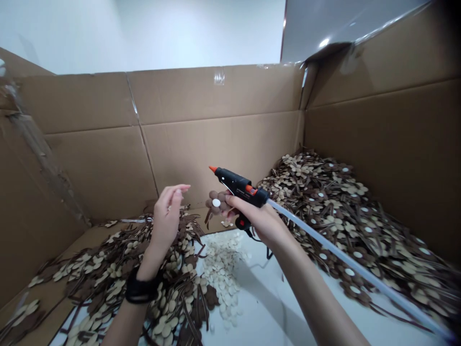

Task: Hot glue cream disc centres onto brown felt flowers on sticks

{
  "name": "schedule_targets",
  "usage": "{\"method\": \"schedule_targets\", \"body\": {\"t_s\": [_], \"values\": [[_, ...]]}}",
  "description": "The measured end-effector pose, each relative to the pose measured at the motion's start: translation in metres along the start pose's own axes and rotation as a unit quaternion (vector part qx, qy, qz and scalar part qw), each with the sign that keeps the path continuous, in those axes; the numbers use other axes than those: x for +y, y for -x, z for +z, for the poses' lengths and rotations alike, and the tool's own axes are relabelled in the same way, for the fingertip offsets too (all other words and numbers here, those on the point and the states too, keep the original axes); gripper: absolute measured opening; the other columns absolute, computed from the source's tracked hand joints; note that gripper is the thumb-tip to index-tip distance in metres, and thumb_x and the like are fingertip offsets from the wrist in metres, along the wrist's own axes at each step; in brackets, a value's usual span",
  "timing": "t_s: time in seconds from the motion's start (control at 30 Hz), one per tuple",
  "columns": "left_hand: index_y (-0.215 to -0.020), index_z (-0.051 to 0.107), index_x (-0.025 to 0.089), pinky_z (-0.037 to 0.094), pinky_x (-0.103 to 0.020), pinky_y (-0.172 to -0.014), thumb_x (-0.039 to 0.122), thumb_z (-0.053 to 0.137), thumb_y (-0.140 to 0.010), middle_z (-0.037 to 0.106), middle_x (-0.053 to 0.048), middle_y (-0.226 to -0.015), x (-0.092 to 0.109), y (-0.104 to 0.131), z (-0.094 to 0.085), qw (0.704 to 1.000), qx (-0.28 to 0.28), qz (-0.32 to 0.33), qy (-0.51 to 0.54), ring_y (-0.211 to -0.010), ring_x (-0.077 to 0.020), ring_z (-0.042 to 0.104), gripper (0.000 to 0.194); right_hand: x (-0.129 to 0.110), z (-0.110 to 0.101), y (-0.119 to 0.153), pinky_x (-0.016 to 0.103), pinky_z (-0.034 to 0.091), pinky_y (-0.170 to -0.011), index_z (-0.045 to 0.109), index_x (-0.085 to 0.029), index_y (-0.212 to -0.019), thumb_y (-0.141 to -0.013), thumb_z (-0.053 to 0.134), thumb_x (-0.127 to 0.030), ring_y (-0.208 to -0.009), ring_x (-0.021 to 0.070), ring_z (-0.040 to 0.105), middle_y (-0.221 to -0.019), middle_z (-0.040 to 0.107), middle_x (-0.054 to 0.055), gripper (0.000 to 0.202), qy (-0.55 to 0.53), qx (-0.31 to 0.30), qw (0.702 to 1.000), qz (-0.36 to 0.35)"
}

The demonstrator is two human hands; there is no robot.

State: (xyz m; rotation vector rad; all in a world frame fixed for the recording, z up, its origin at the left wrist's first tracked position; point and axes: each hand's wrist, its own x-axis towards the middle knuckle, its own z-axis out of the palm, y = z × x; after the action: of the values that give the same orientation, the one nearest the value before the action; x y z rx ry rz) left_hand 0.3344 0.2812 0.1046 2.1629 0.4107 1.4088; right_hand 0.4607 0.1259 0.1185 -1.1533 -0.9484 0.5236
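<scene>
Near the left edge of the white table, a heap of brown and beige flowers, too many to count, plain-centred as far as visible: apparently left to do. Above it, one left hand, thumb and fingertips narrowly apart, nothing visible held; one black wristband. Across mid-table, loose white discs, uncountable, apparently unused. Raised towards the far edge, one right hand, wrapped round one glue gun with one long glue stick behind, also pinching one brown flower, one disc at its centre, apparently done. Along the right side, another heap, uncountable, several flowers bearing discs; work apparently well under way. Farthest, one cardboard wall.
</scene>
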Motion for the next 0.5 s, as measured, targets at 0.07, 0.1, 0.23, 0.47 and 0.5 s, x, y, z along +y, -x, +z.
{"method": "schedule_targets", "body": {"t_s": [0.07, 0.1, 0.23, 0.47, 0.5], "values": [[-0.105, 0.063, 0.018, 0.045, -0.026, -0.082, 0.035, 0.036, -0.093, 0.066, -0.006, -0.106, -0.031, -0.001, 0.006, 0.981, -0.158, -0.048, -0.101, -0.095, -0.0170, 0.060, 0.034, -0.003, -0.010, 0.003, 0.023, 0.046, -0.056, 0.065, -0.012, -0.070, -0.072, 0.063, -0.036, -0.058, 0.0127, 0.058, -0.063, 0.064, 0.005, 0.025, 0.074, -0.081, 0.994, 0.015], [-0.104, 0.064, 0.018, 0.044, -0.026, -0.084, 0.032, 0.035, -0.093, 0.067, -0.006, -0.106, -0.046, 0.001, 0.011, 0.956, -0.243, -0.055, -0.156, -0.096, -0.0174, 0.060, 0.034, -0.005, -0.016, 0.003, 0.023, 0.045, -0.054, 0.065, -0.012, -0.068, -0.072, 0.063, -0.034, -0.058, 0.0130, 0.058, -0.062, 0.063, 0.005, 0.023, 0.112, -0.142, 0.983, 0.031], [-0.088, 0.070, 0.019, 0.045, -0.025, -0.081, 0.019, 0.045, -0.085, 0.071, -0.004, -0.095, -0.086, 0.021, 0.035, 0.891, -0.403, -0.049, -0.204, -0.089, -0.0177, 0.064, 0.025, -0.004, -0.048, -0.009, 0.021, 0.046, -0.051, 0.064, -0.013, -0.071, -0.069, 0.069, -0.033, -0.054, 0.0116, 0.057, -0.060, 0.063, 0.003, 0.021, 0.054, -0.054, 0.997, 0.009], [-0.103, 0.068, 0.017, 0.043, -0.030, -0.092, 0.010, 0.047, -0.082, 0.066, -0.011, -0.108, -0.101, 0.048, 0.071, 0.847, -0.454, -0.015, -0.277, -0.104, -0.0214, 0.058, 0.031, 0.003, -0.086, -0.035, 0.019, 0.044, -0.044, 0.057, -0.018, -0.093, -0.060, 0.075, -0.053, -0.048, 0.0072, 0.052, -0.076, 0.067, 0.004, 0.052, -0.127, 0.261, 0.955, -0.065], [-0.105, 0.067, 0.016, 0.042, -0.033, -0.094, 0.008, 0.044, -0.082, 0.063, -0.012, -0.111, -0.102, 0.048, 0.070, 0.847, -0.443, -0.015, -0.295, -0.107, -0.0226, 0.056, 0.033, 0.002, -0.084, -0.034, 0.018, 0.043, -0.044, 0.057, -0.018, -0.094, -0.061, 0.075, -0.053, -0.048, 0.0070, 0.051, -0.075, 0.066, 0.004, 0.052, -0.119, 0.242, 0.960, -0.067]]}}
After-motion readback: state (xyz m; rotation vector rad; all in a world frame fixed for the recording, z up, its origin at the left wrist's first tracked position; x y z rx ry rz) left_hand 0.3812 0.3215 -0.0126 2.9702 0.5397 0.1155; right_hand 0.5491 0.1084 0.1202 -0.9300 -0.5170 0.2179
